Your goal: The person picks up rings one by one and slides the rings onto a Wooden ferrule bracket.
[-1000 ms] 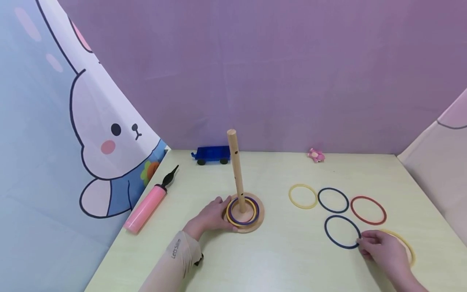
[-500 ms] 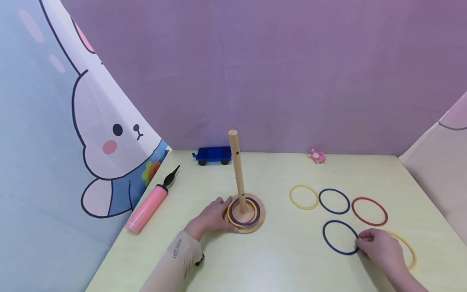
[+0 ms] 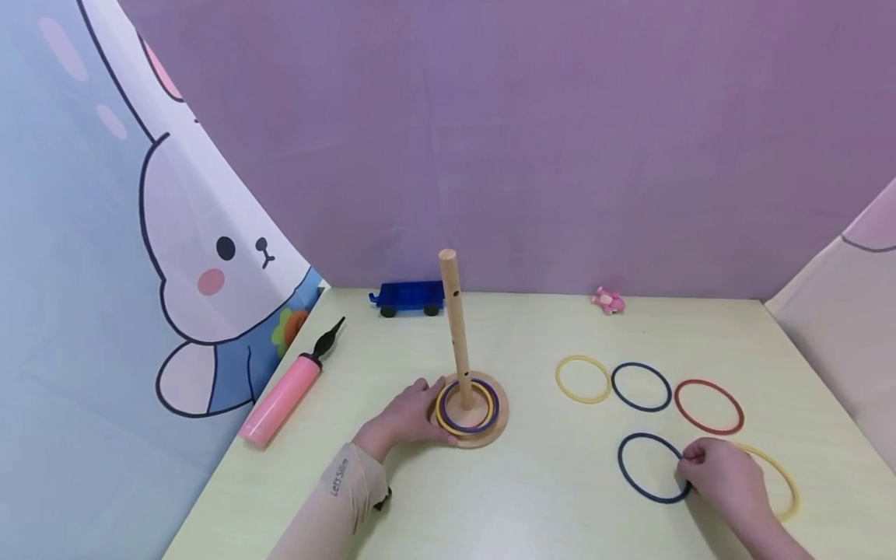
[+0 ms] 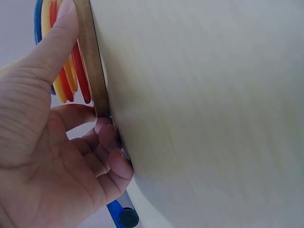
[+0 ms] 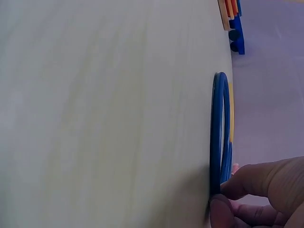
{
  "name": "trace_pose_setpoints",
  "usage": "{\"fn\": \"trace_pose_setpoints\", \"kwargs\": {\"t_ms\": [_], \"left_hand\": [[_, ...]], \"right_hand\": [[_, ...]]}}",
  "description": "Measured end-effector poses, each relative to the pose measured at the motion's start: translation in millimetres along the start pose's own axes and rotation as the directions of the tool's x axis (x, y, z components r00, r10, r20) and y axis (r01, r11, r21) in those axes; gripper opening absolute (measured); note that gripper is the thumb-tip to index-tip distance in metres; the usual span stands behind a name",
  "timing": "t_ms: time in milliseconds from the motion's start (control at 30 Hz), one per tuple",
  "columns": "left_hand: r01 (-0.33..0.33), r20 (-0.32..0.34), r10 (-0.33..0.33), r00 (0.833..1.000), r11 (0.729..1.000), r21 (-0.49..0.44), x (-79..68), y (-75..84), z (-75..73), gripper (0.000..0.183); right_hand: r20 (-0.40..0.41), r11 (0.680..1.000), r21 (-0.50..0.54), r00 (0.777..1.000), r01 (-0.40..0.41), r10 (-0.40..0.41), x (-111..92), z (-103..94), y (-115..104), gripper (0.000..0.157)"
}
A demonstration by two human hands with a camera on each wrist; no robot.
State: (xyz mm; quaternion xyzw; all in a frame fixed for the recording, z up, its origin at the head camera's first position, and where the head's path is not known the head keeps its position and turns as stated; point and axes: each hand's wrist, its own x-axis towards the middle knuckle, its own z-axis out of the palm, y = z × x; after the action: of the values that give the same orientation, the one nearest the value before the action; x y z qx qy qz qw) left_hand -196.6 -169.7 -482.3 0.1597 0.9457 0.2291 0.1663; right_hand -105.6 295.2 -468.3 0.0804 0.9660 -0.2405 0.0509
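A wooden peg stand [image 3: 456, 327] rises from a round base, with several stacked rings [image 4: 66, 80] in blue, yellow and red around its foot. My left hand [image 3: 408, 416] grips the left edge of that base, thumb toward the near side. In the left wrist view the thumb lies against the ring stack and the fingertips curl at the base's edge. On the right, my right hand [image 3: 728, 474] pinches the right side of a dark blue ring [image 3: 625, 476] between thumb and fingers. The right wrist view shows this blue ring [image 5: 216, 128] lying low along the tabletop.
Beyond the right hand lie a small yellow ring [image 3: 582, 401], another blue ring [image 3: 640, 409] and a red ring [image 3: 708, 430]. A larger yellow ring [image 3: 794, 490] is partly behind that hand. Farther out are a pink pump [image 3: 283, 398], a blue toy wagon [image 3: 409, 295] and a pink figurine [image 3: 608, 300].
My right hand has drawn the blue ring toward me and slightly left, away from the other blue ring. The left hand and the stand stay in place.
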Motion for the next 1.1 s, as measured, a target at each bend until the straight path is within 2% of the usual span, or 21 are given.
{"fn": "trace_pose_setpoints", "kwargs": {"t_ms": [233, 600, 700, 800, 933, 1100], "left_hand": [[0.003, 0.002, -0.003, 1.000, 1.000, 0.006, -0.3, 0.5, -0.5, 0.117], [0.003, -0.002, -0.003, 1.000, 1.000, 0.006, 0.0, -1.3, 1.6, 0.118], [-0.004, -0.005, 0.004, 1.000, 1.000, 0.006, 0.2, -1.9, 1.4, 0.118], [-0.016, -0.008, 0.016, 1.000, 1.000, 0.008, 0.7, -2.5, 1.3, 0.118], [-0.024, -0.007, 0.024, 1.000, 1.000, 0.010, 1.2, -3.6, 1.7, 0.118], [-0.026, -0.009, 0.026, 1.000, 1.000, 0.015, 0.7, -3.4, 1.2, 0.118]], "right_hand": [[-0.013, 0.999, 0.031, 1.000, 0.020, -0.020, 0, 2.1, 1, 0.009], [0.035, 0.993, 0.118, 0.999, -0.013, 0.009, 2, 4.4, 5, 0.012], [0.046, 0.985, 0.170, 0.999, -0.018, 0.011, 2, 5.9, 3, 0.012], [0.058, 0.966, 0.259, 0.998, -0.021, 0.006, 2, 8.2, 1, 0.013], [0.082, 0.924, 0.383, 0.997, -0.019, -0.013, 1, 11.2, -6, 0.016], [0.137, 0.854, 0.519, 0.990, -0.042, -0.035, 2, 9.3, -23, 0.025]]}}
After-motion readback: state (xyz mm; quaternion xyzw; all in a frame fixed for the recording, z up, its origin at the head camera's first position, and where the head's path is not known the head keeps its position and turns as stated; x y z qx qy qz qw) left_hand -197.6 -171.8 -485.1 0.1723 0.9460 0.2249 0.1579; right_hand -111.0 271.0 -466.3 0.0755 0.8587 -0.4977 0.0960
